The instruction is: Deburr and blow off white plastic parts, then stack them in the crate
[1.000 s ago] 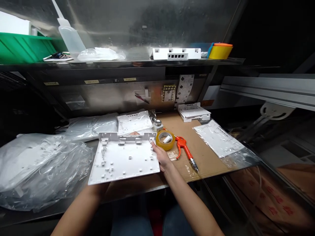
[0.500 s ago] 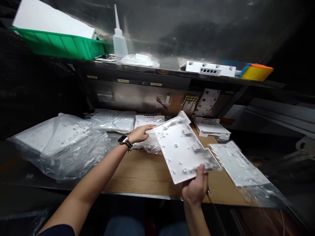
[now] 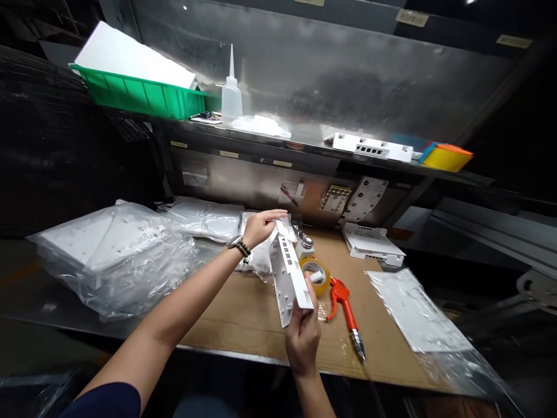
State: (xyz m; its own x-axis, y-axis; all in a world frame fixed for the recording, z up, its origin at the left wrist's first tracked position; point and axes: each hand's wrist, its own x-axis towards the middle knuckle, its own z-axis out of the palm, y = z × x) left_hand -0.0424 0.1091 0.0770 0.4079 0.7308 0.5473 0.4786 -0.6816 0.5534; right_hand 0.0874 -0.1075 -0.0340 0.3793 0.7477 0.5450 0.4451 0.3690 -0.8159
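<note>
White housing (image 3: 292, 270) pinched by right hand (image 3: 303, 337) at its lower end, left hand (image 3: 260, 228) at upper end (can't tell if gripping), above tabletop (image 3: 243, 313); looks like two-handed handling, next move calls for steady support.

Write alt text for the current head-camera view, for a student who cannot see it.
A person's right hand grips a white plastic housing with port openings, tilted on edge, with the left hand at its far end. On brown cardboard to its right lie yellow tape and an orange air gun; bagged white parts lie at left.
</note>
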